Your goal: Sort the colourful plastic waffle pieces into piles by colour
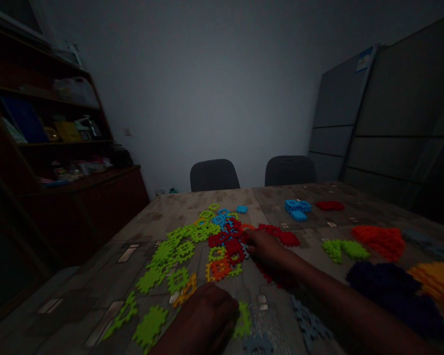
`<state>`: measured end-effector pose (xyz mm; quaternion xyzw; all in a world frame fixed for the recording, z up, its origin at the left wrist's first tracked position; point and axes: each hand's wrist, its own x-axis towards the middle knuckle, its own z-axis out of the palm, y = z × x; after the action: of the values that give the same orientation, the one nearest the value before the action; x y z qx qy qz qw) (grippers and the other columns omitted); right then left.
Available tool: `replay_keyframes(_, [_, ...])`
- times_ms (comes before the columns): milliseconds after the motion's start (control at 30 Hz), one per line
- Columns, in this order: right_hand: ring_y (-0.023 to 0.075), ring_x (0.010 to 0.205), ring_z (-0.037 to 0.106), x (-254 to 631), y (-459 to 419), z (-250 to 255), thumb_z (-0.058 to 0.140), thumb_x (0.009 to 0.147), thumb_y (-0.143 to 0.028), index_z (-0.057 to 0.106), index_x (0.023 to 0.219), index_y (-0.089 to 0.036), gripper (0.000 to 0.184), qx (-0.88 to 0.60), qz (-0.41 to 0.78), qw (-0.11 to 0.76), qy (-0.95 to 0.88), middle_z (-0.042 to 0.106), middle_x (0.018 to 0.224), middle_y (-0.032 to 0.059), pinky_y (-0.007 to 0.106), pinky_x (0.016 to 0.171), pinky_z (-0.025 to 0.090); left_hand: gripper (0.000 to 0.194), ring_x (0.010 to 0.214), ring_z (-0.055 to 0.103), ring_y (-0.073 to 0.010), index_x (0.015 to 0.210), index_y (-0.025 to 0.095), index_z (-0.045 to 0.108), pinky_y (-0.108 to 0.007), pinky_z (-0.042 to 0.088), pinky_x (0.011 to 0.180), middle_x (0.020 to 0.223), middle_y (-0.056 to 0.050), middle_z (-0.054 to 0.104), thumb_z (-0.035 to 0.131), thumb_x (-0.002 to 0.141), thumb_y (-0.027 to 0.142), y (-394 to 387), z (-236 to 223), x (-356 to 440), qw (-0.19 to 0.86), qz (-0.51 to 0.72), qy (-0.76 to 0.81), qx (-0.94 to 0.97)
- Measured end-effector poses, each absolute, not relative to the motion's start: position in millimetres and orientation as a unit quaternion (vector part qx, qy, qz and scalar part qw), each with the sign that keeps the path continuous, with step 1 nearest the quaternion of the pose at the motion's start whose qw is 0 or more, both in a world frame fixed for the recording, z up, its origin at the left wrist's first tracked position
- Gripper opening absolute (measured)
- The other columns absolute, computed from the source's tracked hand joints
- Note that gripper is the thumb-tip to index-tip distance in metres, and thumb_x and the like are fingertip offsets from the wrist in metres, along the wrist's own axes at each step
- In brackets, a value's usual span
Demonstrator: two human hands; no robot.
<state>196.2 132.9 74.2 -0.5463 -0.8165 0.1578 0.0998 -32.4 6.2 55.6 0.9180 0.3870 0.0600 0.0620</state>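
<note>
My right hand (264, 245) reaches into the middle of a loose pile, its fingers bent down at the edge of the red interlocking plastic pieces (234, 246). An orange piece (247, 227) lies just beyond its fingertips, and what they pinch is hidden. Closer to me, my left hand (210, 315) rests low over the table with its fingers curled in, so I cannot see whether anything is inside. A lime green piece (243, 320) lies right beside it. Between the hands are an orange-red piece (219, 269) and a yellow-orange piece (187, 291).
Many lime green pieces (166, 251) spread along the left of the table (126, 301). Sorted heaps stand on the right: blue (297, 207), red (330, 205), orange-red (381, 240), dark blue (387, 286) and yellow-orange (438, 278). Two chairs (214, 175) stand at the far edge.
</note>
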Motion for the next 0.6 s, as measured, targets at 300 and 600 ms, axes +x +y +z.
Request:
replay_keyframes(300, [0.0252,0.11,0.069,185.2,134.9,80.3,0.07,0.101,-0.037,0.067,0.126,-0.019,0.031,-0.558,0.132,0.047,-0.818,0.069,0.127,0.008,0.048,0.094,0.059,0.018,0.083,0.066,-0.0227,0.087,0.021,0.057,-0.033,0.043,0.072,0.09,-0.003,0.069,0.061,0.086,0.004,9.7,41.1,-36.6,0.046,0.112,0.365,0.923])
replay_keyframes(600, [0.0224,0.095,0.069,243.5,95.3,90.3,0.065,0.081,-0.006,0.061,0.142,-0.018,0.062,-0.533,0.164,0.147,-0.817,0.076,0.106,0.0066,0.029,0.079,0.05,0.017,0.082,0.065,-0.0232,0.089,0.022,0.06,-0.032,0.044,0.071,0.091,-0.005,0.069,0.057,0.09,0.005,5.2,49.8,-36.4,0.054,0.137,0.36,0.921])
